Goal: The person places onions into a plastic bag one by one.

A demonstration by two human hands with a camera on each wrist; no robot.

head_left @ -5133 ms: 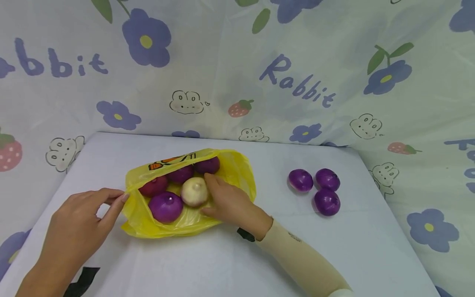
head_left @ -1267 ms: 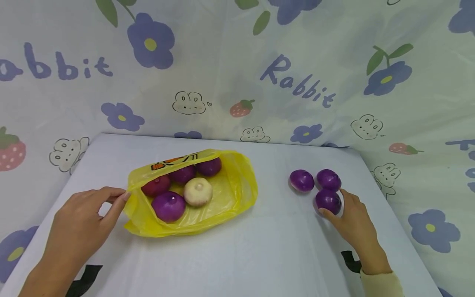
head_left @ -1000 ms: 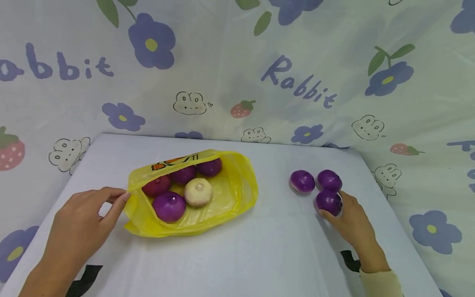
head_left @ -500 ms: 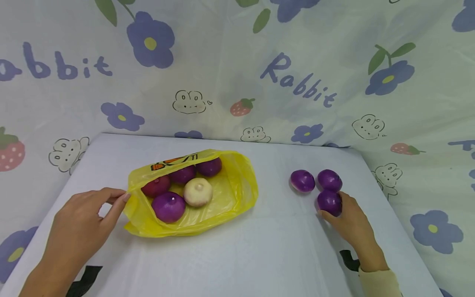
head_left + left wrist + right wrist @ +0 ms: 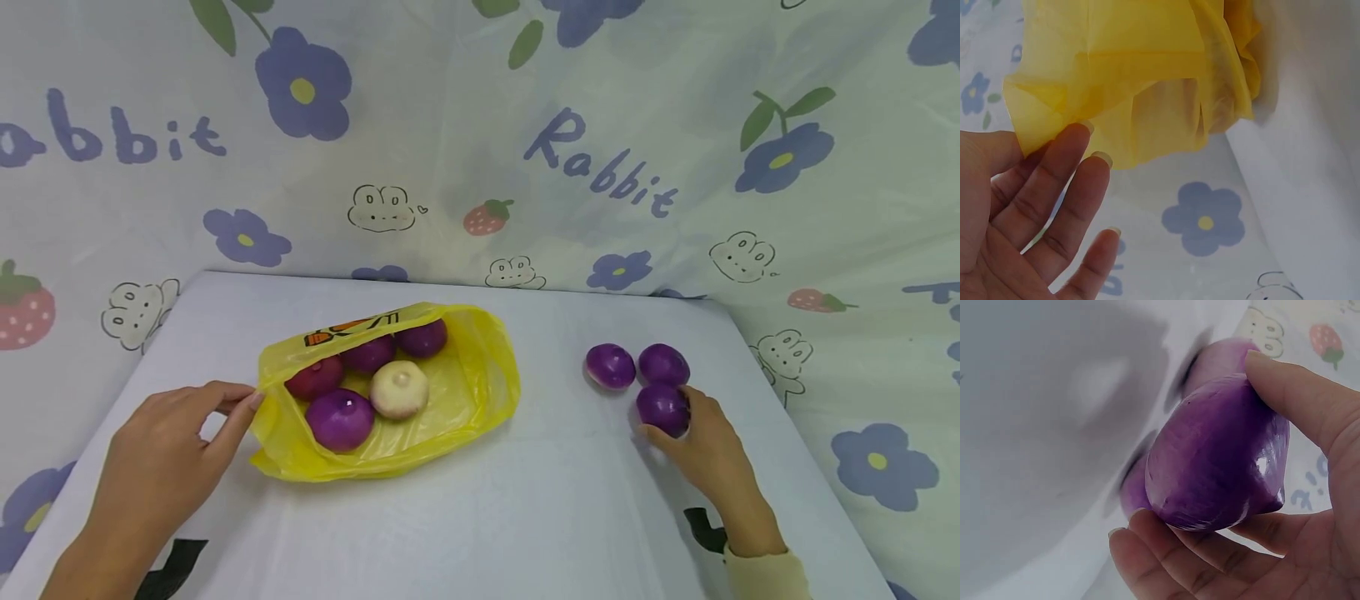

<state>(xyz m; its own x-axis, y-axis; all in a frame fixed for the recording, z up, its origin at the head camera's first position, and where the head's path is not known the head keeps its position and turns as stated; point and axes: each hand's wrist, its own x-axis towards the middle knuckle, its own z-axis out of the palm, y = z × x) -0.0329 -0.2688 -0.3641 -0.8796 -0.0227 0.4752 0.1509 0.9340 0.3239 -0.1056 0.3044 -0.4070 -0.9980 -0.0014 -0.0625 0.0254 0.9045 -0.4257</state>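
Note:
A yellow plastic bag (image 5: 465, 392) lies open on the white table (image 5: 525, 517), holding several purple onions (image 5: 339, 418) and one white onion (image 5: 399, 389). My left hand (image 5: 176, 433) pinches the bag's left rim (image 5: 1054, 119) and holds the mouth open. Three purple onions sit at the right. My right hand (image 5: 693, 433) grips the nearest one (image 5: 663, 407), thumb and fingers wrapped round it (image 5: 1219, 465). The other two onions (image 5: 610, 366) (image 5: 663, 362) lie just behind it.
A flower-and-rabbit printed cloth (image 5: 480, 150) hangs behind the table and drapes past its right edge (image 5: 780, 400). Bare tabletop stretches between the bag and the three onions and along the near side.
Since 5 s ago my right hand left the bag and crossed to the onions at the right. Over the last second it closed round the nearest purple onion. The left hand has not moved.

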